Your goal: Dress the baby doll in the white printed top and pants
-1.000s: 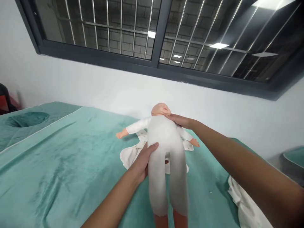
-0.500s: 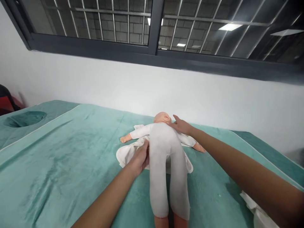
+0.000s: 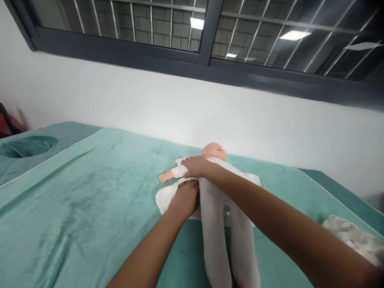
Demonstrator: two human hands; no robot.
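Note:
A baby doll (image 3: 213,151) with a white cloth body (image 3: 220,216) lies face up on a teal bed cover (image 3: 90,200). Under it lies a small white patterned garment (image 3: 164,197), spread open. My right hand (image 3: 194,166) reaches across the doll's chest to its left shoulder, fingers curled over the sleeve there. My left hand (image 3: 185,198) rests at the doll's side on the garment, its fingers bent down onto the cloth; what they grip is hidden.
A white wall and a dark-framed barred window (image 3: 207,36) stand behind the bed. A second teal bed (image 3: 30,146) lies at the left. A crumpled white cloth (image 3: 354,238) sits at the right near the bed's edge.
My right hand left the doll's neck and crossed over to its far shoulder. My left hand slid from the doll's waist down onto the garment. The doll now lies flatter.

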